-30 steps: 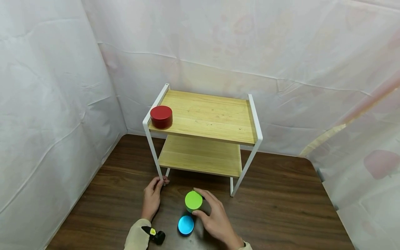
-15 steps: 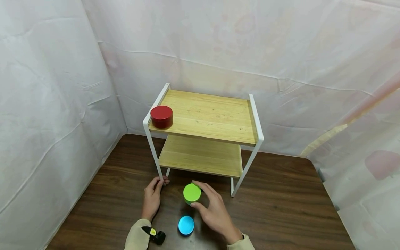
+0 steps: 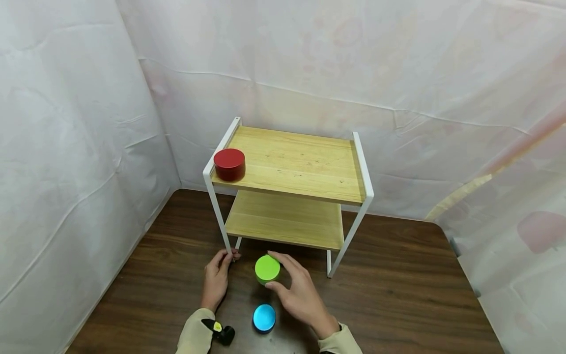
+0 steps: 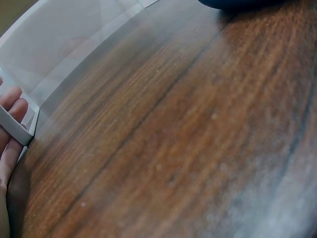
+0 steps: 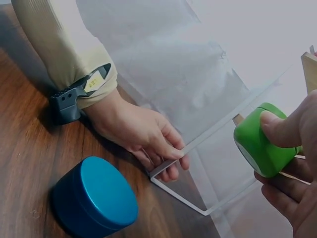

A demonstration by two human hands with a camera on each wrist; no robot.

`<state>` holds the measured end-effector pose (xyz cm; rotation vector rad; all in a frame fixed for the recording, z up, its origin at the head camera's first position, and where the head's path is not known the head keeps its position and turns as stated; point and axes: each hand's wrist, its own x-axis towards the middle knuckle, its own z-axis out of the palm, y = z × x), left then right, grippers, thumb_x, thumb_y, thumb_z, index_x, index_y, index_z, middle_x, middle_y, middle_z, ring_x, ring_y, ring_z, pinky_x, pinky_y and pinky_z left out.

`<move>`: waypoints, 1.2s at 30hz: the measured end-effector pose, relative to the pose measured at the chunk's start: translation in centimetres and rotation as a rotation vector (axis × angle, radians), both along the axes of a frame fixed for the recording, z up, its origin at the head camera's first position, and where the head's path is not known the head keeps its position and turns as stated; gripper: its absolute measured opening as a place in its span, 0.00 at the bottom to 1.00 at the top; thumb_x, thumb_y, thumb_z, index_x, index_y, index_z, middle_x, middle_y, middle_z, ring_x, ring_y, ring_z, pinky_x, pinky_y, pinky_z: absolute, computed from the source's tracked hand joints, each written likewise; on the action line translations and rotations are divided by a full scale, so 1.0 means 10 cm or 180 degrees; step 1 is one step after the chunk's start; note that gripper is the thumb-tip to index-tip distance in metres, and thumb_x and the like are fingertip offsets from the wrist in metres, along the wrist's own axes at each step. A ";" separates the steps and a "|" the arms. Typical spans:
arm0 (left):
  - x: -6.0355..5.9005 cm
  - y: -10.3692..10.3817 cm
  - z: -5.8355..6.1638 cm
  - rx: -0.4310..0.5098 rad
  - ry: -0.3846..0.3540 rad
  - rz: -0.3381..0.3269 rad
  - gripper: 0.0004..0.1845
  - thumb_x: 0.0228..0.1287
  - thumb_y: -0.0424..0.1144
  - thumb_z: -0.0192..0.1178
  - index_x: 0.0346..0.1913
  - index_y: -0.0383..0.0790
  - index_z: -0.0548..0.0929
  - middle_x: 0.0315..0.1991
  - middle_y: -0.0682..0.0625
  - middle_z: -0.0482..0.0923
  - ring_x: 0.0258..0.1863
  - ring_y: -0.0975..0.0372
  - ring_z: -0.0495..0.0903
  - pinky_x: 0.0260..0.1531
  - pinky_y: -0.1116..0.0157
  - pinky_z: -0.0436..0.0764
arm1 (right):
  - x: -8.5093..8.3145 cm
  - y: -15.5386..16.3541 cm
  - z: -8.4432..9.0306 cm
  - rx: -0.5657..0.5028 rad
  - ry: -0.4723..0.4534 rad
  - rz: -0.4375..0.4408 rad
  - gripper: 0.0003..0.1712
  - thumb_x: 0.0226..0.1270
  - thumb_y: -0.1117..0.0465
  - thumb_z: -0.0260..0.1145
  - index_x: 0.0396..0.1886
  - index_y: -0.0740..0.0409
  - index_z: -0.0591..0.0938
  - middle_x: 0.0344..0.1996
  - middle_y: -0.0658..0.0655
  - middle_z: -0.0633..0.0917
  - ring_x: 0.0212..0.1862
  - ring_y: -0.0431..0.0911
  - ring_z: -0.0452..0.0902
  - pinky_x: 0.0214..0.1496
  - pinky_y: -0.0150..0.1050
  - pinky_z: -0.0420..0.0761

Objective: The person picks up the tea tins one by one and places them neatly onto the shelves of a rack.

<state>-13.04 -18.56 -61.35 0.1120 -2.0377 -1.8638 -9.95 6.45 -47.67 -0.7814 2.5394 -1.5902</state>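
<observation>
My left hand grips the foot of the front left leg of a two-tier shelf rack with white metal sides and pale wood boards. In the right wrist view, thumb and fingers curl around that white bar. My right hand holds a small green round tin between thumb and fingers, in front of the lower board. The right wrist view shows this green tin tilted, raised above the tabletop. A blue round tin stands on the table between my forearms. On the top board's front left corner sits a larger red round tin.
The dark wood table carries the rack near its back edge. White sheeting hangs close behind and on both sides. A black wrist device is strapped over my left sleeve.
My right hand has carried the green tin forward and slightly left, away from the blue tin and closer to the rack. The left hand keeps its hold on the leg.
</observation>
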 end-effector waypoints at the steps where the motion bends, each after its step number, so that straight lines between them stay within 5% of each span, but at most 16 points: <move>1: 0.00 0.00 0.00 0.0003 -0.0008 0.0002 0.14 0.84 0.39 0.53 0.53 0.33 0.86 0.45 0.38 0.89 0.49 0.65 0.87 0.52 0.74 0.83 | 0.00 0.00 0.00 -0.0008 -0.0001 -0.0006 0.39 0.68 0.62 0.77 0.76 0.38 0.74 0.69 0.46 0.81 0.73 0.46 0.75 0.73 0.58 0.77; 11: -0.01 -0.01 0.00 -0.0065 0.0068 -0.0046 0.15 0.84 0.37 0.52 0.54 0.32 0.86 0.46 0.36 0.89 0.49 0.65 0.87 0.52 0.73 0.82 | -0.08 0.00 0.12 -0.0054 0.0131 -0.0161 0.41 0.65 0.61 0.79 0.75 0.37 0.74 0.67 0.44 0.82 0.71 0.47 0.77 0.71 0.57 0.79; 36: -0.01 0.00 -0.01 -0.0107 -0.0020 0.0027 0.15 0.84 0.38 0.53 0.53 0.30 0.86 0.45 0.37 0.90 0.50 0.63 0.88 0.51 0.76 0.81 | -0.22 -0.07 0.51 -0.0059 0.0303 -0.0227 0.37 0.67 0.61 0.78 0.74 0.52 0.77 0.69 0.52 0.82 0.73 0.51 0.77 0.73 0.58 0.77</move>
